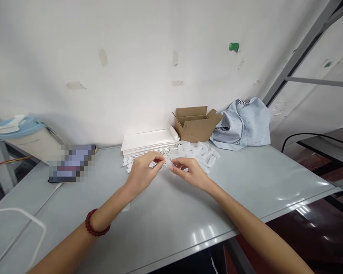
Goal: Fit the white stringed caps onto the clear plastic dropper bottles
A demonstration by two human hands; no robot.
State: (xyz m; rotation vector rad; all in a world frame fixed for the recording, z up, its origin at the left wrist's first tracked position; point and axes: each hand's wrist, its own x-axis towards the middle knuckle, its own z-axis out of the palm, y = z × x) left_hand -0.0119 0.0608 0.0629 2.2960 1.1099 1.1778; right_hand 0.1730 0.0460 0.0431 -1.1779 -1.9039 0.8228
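Over the grey table, my left hand (144, 170) and my right hand (191, 172) meet at a small translucent white piece (169, 163). Thumb and fingers of each hand are pinched on it from either side. Its exact shape is too small to tell. Just behind my right hand lies a loose pile of translucent white plastic pieces (207, 154). Small white parts (128, 163) are scattered behind my left hand, in front of a stack of flat white boxes or sheets (148, 140). A red bead bracelet circles my left wrist.
An open cardboard box (198, 129) and a light blue cloth bag (246, 123) stand against the wall. At left are a blurred phone (72, 163), a blue-lidded container (31, 139) and a white cable (44, 203) across the grey table (160, 232).
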